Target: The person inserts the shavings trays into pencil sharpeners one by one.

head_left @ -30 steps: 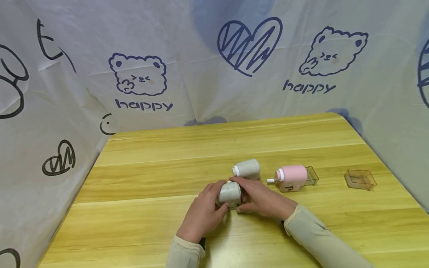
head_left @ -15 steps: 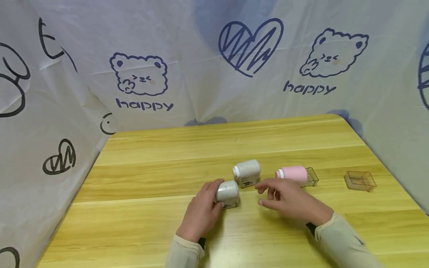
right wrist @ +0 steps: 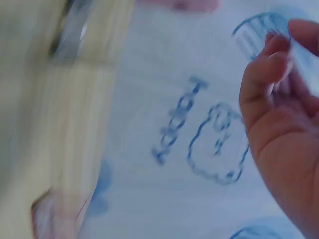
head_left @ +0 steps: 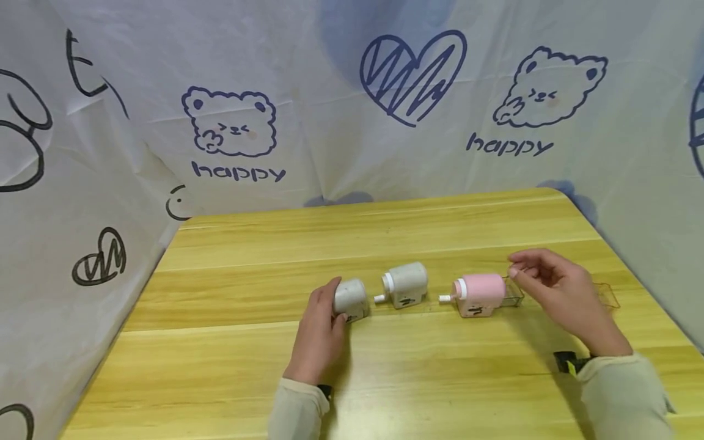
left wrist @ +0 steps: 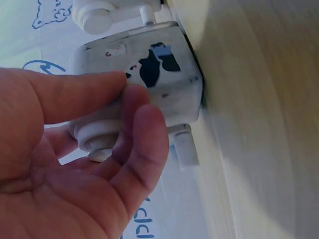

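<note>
My left hand [head_left: 319, 330] grips a grey crank pencil sharpener [head_left: 352, 298] resting on the table. In the left wrist view, its dark-printed side [left wrist: 159, 64] shows behind the thumb and curled fingers. A second grey sharpener [head_left: 407, 284] stands just to the right, crank pointing left. Farther right is a pink sharpener [head_left: 481, 293], with a clear dark-tinted drawer [head_left: 513, 297] at its right end. Above and right of that drawer hovers my right hand [head_left: 566, 293], fingers loosely bent and holding nothing; it partly covers an orange-tinted drawer [head_left: 607, 296].
The wooden table [head_left: 264, 256] has a rounded far corner at the right. A white cloth [head_left: 319, 140] with drawn bears, hearts and writing hangs around its back and sides.
My right hand has let go of the left grey sharpener and swung right, past the pink one, towards the drawers. My left hand has shifted that grey sharpener left and slightly back.
</note>
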The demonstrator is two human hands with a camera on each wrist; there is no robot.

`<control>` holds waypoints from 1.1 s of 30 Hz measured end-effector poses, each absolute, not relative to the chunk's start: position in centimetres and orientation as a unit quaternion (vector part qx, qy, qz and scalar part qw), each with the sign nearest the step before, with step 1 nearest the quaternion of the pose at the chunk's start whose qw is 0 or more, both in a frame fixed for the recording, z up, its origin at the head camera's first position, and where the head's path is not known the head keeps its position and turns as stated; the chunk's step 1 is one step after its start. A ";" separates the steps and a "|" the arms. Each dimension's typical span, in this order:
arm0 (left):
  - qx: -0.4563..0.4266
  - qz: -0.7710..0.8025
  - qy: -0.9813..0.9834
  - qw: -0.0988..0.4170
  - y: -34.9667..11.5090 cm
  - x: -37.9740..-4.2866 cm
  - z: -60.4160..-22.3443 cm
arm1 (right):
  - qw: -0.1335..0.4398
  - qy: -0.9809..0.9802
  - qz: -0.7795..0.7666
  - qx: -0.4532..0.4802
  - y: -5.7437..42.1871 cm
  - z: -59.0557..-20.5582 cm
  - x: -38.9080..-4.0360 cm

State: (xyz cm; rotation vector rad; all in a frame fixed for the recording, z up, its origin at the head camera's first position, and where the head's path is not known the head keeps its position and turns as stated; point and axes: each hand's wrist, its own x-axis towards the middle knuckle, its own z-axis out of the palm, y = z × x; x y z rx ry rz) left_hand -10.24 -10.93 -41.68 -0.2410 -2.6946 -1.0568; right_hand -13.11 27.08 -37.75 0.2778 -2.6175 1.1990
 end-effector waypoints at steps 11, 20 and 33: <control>-0.016 -0.364 -0.929 0.068 -10.9 -10.2 -41.2 | 0.064 -0.942 0.323 0.059 31.2 -40.2 -14.3; -0.033 -0.400 -0.880 0.254 -10.1 -10.0 -40.2 | -0.043 -0.959 0.261 0.100 31.3 -41.2 -14.8; -0.220 -0.413 -0.870 0.157 -8.2 -9.8 -40.5 | -0.065 -0.951 0.278 0.116 30.6 -41.9 -14.6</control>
